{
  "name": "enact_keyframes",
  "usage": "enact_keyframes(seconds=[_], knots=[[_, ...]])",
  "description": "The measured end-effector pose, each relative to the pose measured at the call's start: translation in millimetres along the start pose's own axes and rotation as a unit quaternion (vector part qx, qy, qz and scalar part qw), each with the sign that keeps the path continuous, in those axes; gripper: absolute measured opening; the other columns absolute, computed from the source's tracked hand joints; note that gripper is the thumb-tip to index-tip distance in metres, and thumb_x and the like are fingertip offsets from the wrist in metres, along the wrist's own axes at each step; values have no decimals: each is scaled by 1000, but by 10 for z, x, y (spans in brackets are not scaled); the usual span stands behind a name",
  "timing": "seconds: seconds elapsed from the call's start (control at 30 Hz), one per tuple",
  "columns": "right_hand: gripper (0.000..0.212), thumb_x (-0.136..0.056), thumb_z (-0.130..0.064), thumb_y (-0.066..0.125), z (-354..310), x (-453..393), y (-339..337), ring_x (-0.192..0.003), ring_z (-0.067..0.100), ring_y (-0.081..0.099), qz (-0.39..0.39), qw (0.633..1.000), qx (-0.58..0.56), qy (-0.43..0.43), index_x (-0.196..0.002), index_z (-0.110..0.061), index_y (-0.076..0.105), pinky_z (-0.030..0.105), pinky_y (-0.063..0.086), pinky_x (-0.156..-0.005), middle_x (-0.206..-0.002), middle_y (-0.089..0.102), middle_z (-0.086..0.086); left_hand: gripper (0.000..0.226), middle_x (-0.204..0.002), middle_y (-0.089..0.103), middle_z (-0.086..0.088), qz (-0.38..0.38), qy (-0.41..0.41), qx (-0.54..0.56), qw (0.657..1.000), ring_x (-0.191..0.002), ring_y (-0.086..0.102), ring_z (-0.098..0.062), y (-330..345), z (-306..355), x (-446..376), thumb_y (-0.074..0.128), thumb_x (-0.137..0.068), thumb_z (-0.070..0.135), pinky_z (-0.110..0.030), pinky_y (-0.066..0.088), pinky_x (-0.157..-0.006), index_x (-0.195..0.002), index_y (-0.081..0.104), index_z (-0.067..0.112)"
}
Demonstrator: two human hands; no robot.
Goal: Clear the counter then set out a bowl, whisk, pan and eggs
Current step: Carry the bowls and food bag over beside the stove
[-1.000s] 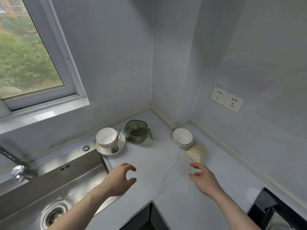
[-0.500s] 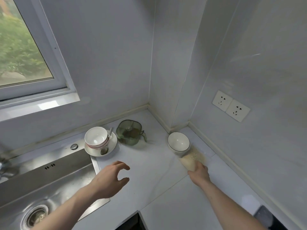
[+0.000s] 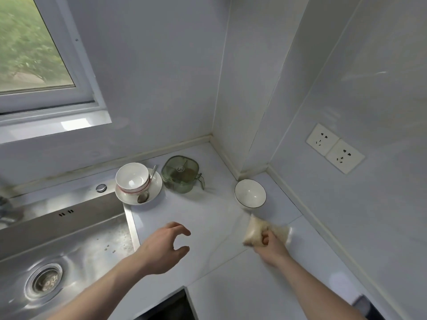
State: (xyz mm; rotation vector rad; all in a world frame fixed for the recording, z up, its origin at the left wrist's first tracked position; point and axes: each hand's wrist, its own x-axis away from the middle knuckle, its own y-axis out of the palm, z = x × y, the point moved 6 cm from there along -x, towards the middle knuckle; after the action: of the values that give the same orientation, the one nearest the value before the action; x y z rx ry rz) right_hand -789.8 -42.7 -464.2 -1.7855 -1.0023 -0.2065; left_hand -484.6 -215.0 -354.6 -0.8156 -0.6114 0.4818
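So my right hand point(image 3: 271, 247) had its fingers point(image 3: 265, 237) curled tight round a small clear bag of pale grains point(image 3: 256, 232), bunching it up in the middle. The bag was blurry, so I couldn't tell if it was off the desk point(image 3: 208, 218) or just touching it. My left hand point(image 3: 165, 247) hovered over the desk holding nothing, fingers point(image 3: 179, 227) loosely bent and spread well apart from the thumb, like a half-open claw.

Just past my right fingers, back toward the corner, sat a white bowl with a thin dark rim point(image 3: 250, 193), upright and near the bag but not touching it. Further off, ahead of my left fingers, was a green see-through lidded jug point(image 3: 181, 174), handle pointing toward the bowl. Just left of that was a stack of white bowls point(image 3: 132, 179) on a white plate point(image 3: 156, 189), with a spoon point(image 3: 144, 195) lying on the plate and leaning against the stack. The plate sat right at the sink's point(image 3: 69, 239) corner, and the sink itself ran off to the left of my left fingers, drain point(image 3: 45, 280) down near my forearm.

Way over to the right of my right fingers, two wall sockets point(image 3: 335, 147) up on the wall.
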Motion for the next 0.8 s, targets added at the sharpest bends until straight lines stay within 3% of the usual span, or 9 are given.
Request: enact_keyframes(seconds=[0.17,0.27,0.33,0.47,0.5,0.57,0.63,0.67,0.8], knots=[[42,-79,-22,78,68,321,472,-98,16,59,-15,998,-46,-28,-114,-16,54,24,40,-80,-108,62,-1,40,-141,48,20,-18,15,-20,1000,-120,56,-8,82,85,2,58,-92,49,-22,44,-97,-131,56,40],[36,-80,-20,78,224,462,430,-89,17,66,65,993,-100,-10,-108,-24,56,27,50,-79,-108,64,0,39,-140,49,19,-28,27,-25,999,-118,56,-8,108,131,14,58,-93,48,-23,45,-96,-131,56,39],[44,-78,-22,80,415,571,269,-78,19,65,151,981,-122,25,-114,-23,54,31,50,-69,-115,56,1,40,-140,50,19,-36,35,-32,998,-119,56,-8,134,163,55,58,-93,48,-23,45,-97,-132,56,38],[77,-81,-19,76,942,610,132,-107,42,60,184,941,-211,189,-146,-7,36,35,45,-78,-143,40,22,40,-141,49,18,-43,43,-35,998,-122,55,-9,154,162,155,59,-94,46,-21,43,-99,-133,56,37],[78,-79,-19,76,1056,571,167,-106,41,61,171,927,-247,225,-145,-3,38,35,45,-75,-139,47,25,40,-140,50,18,-43,44,-35,997,-122,55,-8,149,160,175,59,-94,46,-21,43,-99,-133,56,37],[59,-75,-19,75,1112,548,265,-72,32,62,130,907,-316,245,-126,5,57,30,42,-58,-100,67,25,40,-140,50,18,-44,44,-35,997,-122,55,-9,137,153,219,59,-94,46,-21,43,-98,-133,56,37],[21,-84,-11,70,1097,548,370,-51,21,44,94,893,-364,249,-97,5,68,23,32,-46,-64,59,14,40,-140,50,18,-45,45,-35,997,-123,54,-9,128,147,261,59,-94,45,-21,42,-99,-133,56,36],[9,-88,-8,68,1058,551,402,-49,17,39,90,891,-371,247,-85,1,68,21,29,-44,-60,55,11,40,-140,50,17,-43,46,-35,997,-123,54,-9,115,145,281,59,-94,45,-21,42,-100,-133,56,36],[13,-85,-3,62,761,627,349,-51,19,40,90,908,-359,196,-74,-7,67,25,30,-45,-63,57,9,40,-140,49,18,-40,55,-37,997,-124,53,-8,100,158,316,58,-95,45,-20,41,-100,-134,55,36]])
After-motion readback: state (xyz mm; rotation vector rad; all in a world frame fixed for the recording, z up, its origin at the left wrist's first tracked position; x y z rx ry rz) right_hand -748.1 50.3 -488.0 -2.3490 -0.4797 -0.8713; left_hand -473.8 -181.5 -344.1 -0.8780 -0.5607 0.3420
